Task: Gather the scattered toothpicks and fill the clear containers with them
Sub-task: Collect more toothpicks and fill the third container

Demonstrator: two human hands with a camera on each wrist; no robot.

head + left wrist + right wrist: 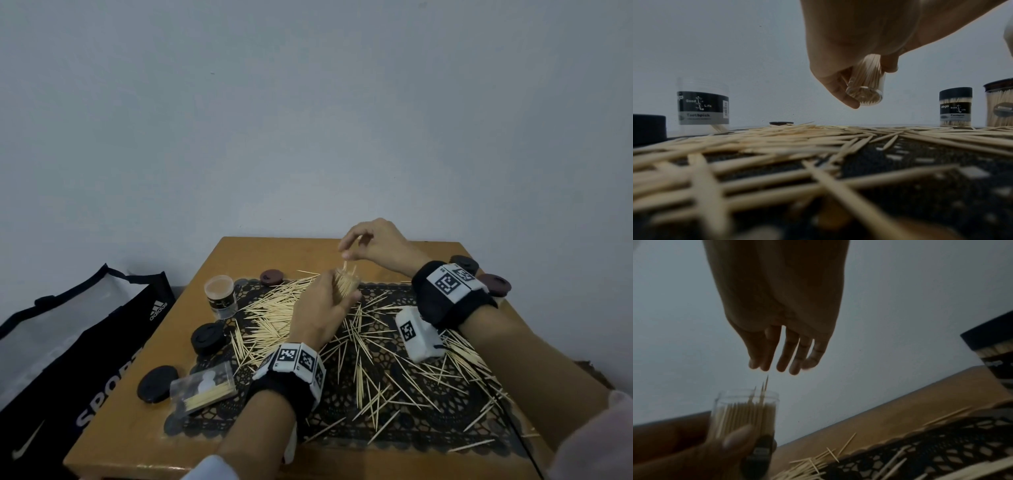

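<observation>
Head view: the left hand (320, 308) gripped a clear jar (346, 286) lifted off the mat (428, 421), nearly full. The right hand (371, 245) hovered just above its mouth, fingers loosely spread, holding nothing visible. Loose toothpicks (373, 370) lay beneath and near both wrists.

Left wrist view: the jar (866, 84) sat tilted in curled fingers (840, 87); levelling it would likely prevent spills.

Right wrist view: a few sticks (764, 386) stood proud of the rim, directly under the fingertips (781, 366). Tapping them down gently, jar steady, seemed advisable.
</observation>
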